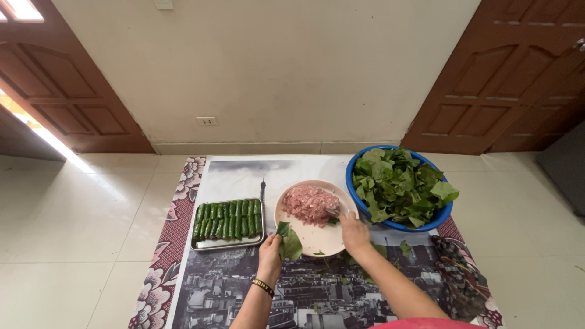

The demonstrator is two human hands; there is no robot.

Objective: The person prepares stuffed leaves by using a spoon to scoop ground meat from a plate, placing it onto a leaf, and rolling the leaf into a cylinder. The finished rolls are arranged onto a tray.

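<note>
Holding a green leaf (290,242) flat in my left hand (270,251), fingers closed on its near edge, palm side up so it can take filling. Leaf hangs over the near rim of the plate (317,244), so anything that drops lands on the plate and not the mat.

Right hand (354,231) sits at the plate's right edge, fingers together on a small metal utensil (332,212), looks like a spoon but too small to say for sure. Its tip is in the minced meat (309,203), which is heaped on the far half of the plate; near half is bare, leaving room to work.

Tray (226,244) sits just left of the plate, rolls (228,219) packed side by side in rows, upright ends aligned, so it fills tight. It's on my left-hand side, close to the leaf hand.

Blue basin (359,164) of loose leaves (402,186) touches or nearly touches the plate on the right, within reach of the right hand. A few stray leaf bits (404,248) lie on the mat (237,173) near my right forearm.

Everything is on a printed mat on the tiled floor (73,207), no raised surface. Layout runs right to left: leaves, meat, rolls.
</note>
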